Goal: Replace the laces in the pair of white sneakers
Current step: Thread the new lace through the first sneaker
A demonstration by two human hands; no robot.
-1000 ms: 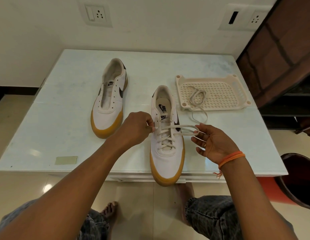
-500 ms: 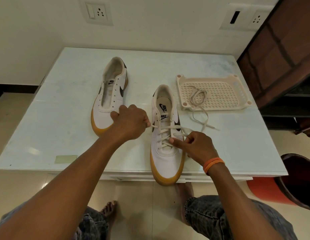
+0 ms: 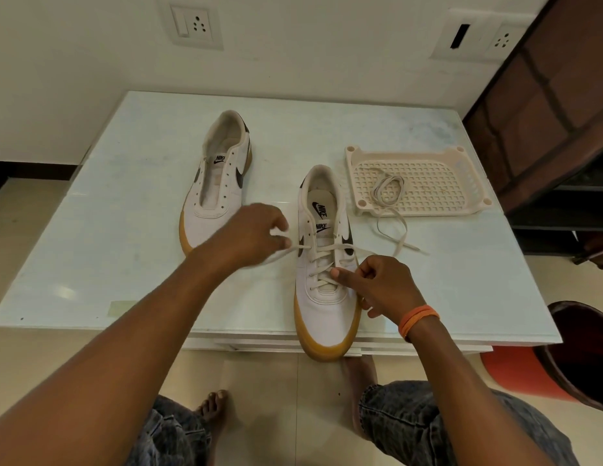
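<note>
Two white sneakers with gum soles lie on the pale table [image 3: 461, 280]. The near sneaker [image 3: 327, 314] at the front edge carries a cream lace [image 3: 322, 267] through its lower eyelets. My left hand [image 3: 249, 235] pinches the left lace end, which is pulled out to the left of the shoe. My right hand [image 3: 377, 280] grips the right part of the lace beside the eyelets, thumb pressed on the crossings. The far sneaker [image 3: 219, 183] at the left has no lace in it. A spare lace [image 3: 389, 196] lies coiled in the tray, its tail trailing onto the table.
A cream perforated plastic tray [image 3: 438, 183] sits at the back right of the table. A dark wooden cabinet [image 3: 556, 105] stands at the right, and a dark and orange bin [image 3: 562, 361] on the floor below it. My bare feet are under the table's front edge.
My left hand has drawn the lace end out to the left of the shoe. My right hand came in from the open side and closed on the lace over the eyelets.
</note>
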